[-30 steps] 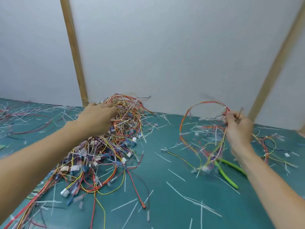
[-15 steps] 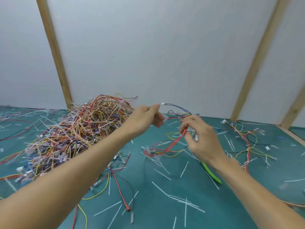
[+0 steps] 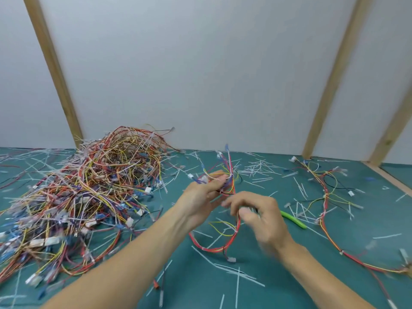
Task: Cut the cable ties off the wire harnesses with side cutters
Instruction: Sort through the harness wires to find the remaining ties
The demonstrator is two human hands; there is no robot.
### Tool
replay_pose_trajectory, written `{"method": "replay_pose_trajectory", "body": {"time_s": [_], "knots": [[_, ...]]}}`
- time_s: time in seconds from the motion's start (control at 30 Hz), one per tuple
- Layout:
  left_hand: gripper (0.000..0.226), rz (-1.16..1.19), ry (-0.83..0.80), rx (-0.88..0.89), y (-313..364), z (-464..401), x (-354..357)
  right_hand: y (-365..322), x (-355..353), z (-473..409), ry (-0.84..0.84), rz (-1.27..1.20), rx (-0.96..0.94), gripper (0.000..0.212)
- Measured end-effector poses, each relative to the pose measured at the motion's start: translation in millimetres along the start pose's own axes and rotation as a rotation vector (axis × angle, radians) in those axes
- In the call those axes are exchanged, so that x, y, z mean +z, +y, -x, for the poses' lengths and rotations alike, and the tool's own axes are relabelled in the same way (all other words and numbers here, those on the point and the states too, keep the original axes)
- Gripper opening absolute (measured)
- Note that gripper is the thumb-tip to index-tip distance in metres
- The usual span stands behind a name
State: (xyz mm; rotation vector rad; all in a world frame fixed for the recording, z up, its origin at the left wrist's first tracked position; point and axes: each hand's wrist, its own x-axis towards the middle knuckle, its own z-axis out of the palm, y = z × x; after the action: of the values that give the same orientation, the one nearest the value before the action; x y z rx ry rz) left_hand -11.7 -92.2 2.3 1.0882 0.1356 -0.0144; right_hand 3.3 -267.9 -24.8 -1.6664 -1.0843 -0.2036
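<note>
My left hand grips a small wire harness of red, yellow and blue wires at its bundled top, above the green mat. The harness's red loop hangs down to the mat. My right hand is blurred, its fingers curled at the red wire just below my left hand. Green-handled side cutters lie on the mat behind my right hand, their jaws hidden by it.
A big tangled pile of harnesses fills the left of the mat. Looser harnesses lie spread at the right. White cut cable ties litter the mat. Wooden posts stand along the white back wall.
My left hand left the big pile and brought a harness to the middle. My right hand let go of the harness at the right and came over to meet it.
</note>
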Motion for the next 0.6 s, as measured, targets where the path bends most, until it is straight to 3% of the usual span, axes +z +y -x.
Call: {"method": "replay_pose_trajectory", "body": {"time_s": [0.1,0.17,0.2,0.27,0.4,0.5,0.6], "knots": [[0.027,0.059,0.019,0.147,-2.9,-1.7,1.0,-1.4,-2.3,-7.0,0.288,-0.283,0.162,0.034],[0.030,-0.123,0.045,0.320,-5.9,-2.6,0.1,-2.7,-8.5,-17.9,0.514,-0.370,0.364,0.038],[0.030,-0.255,0.045,0.411,-9.0,-1.5,0.9,-2.3,-11.4,-23.7,0.537,-0.352,0.482,0.041],[0.027,-0.502,0.014,0.546,-20.3,1.9,5.4,2.4,-10.6,-31.5,0.426,-0.292,0.660,0.049],[0.018,-0.854,-0.083,0.697,-58.7,11.6,2.3,20.8,3.8,-20.6,0.358,-0.278,0.671,0.021],[0.013,-0.781,-0.126,0.540,-66.5,18.4,-8.9,28.9,6.5,-10.5,0.317,-0.341,0.696,0.020],[0.018,-0.638,-0.049,0.451,-53.8,19.1,-21.0,30.5,3.5,-9.0,0.305,-0.332,0.685,0.025]]}}
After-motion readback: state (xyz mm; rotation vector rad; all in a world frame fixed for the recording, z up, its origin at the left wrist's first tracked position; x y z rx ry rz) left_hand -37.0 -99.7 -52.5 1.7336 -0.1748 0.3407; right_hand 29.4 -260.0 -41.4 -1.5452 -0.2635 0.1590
